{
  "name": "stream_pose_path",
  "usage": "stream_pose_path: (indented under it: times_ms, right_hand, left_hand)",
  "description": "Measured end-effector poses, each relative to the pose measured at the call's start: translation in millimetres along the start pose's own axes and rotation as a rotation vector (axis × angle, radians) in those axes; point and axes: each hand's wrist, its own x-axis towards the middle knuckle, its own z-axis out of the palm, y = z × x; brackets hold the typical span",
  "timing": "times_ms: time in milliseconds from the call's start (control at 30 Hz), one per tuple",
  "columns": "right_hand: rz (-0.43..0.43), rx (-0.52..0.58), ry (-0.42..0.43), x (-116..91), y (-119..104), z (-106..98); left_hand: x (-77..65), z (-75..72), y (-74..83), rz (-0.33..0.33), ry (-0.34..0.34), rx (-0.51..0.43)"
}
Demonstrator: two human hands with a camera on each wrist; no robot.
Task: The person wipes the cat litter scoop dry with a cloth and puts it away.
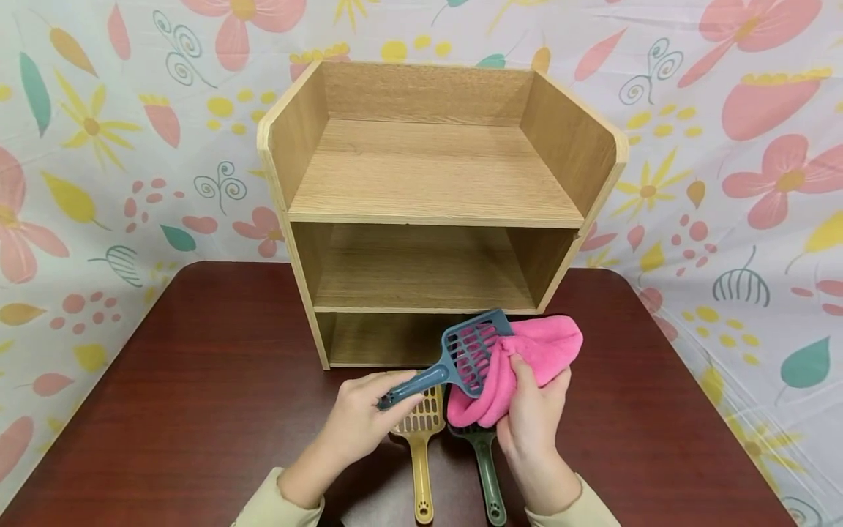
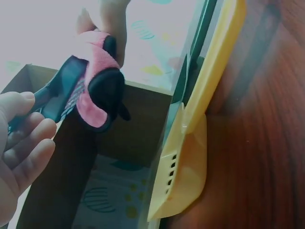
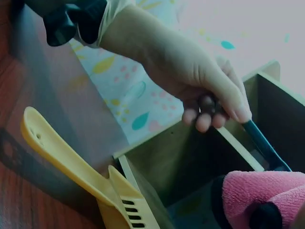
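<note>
My left hand (image 1: 358,417) grips the handle of a blue slotted litter scoop (image 1: 428,379), held up in front of the shelf with its head to the upper right. In my right hand (image 1: 536,421) is a bunched pink cloth (image 1: 543,344), pressed against the right side of the scoop's head and covering part of its slots. A dark underside of the cloth (image 2: 106,88) shows in the left wrist view. Below the hands lie a yellow litter scoop (image 1: 421,468) and, to its right, a dark green litter scoop (image 1: 487,468), its head partly hidden by the cloth.
A wooden shelf unit (image 1: 435,219) with a top tray and two compartments stands behind the hands on a dark red-brown table (image 1: 165,410). A patterned floral sheet (image 1: 132,183) hangs behind and at both sides.
</note>
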Motion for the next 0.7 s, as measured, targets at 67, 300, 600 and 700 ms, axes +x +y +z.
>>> stream_pose_path:
  times_ms: [67, 300, 600, 700]
  right_hand:
    - [0.013, 0.000, -0.008, -3.8, 0.3, 1.5]
    - [0.094, 0.027, -0.089, -26.8, 13.3, 7.5]
    - [0.143, 0.060, -0.125, -24.9, 15.3, 8.3]
    - [0.132, 0.097, -0.107, -15.7, 12.1, 7.6]
  left_hand:
    - [-1.3, 0.1, 0.5, -0.018, -0.001, -0.004]
    - [-7.6, 10.6, 1.8, -0.015, 0.000, 0.011]
    - [-3.3, 11.7, -2.0, 0.076, -0.003, 0.072]
    - [0.5, 7.7, -2.6, 0.094, -0.037, 0.071]
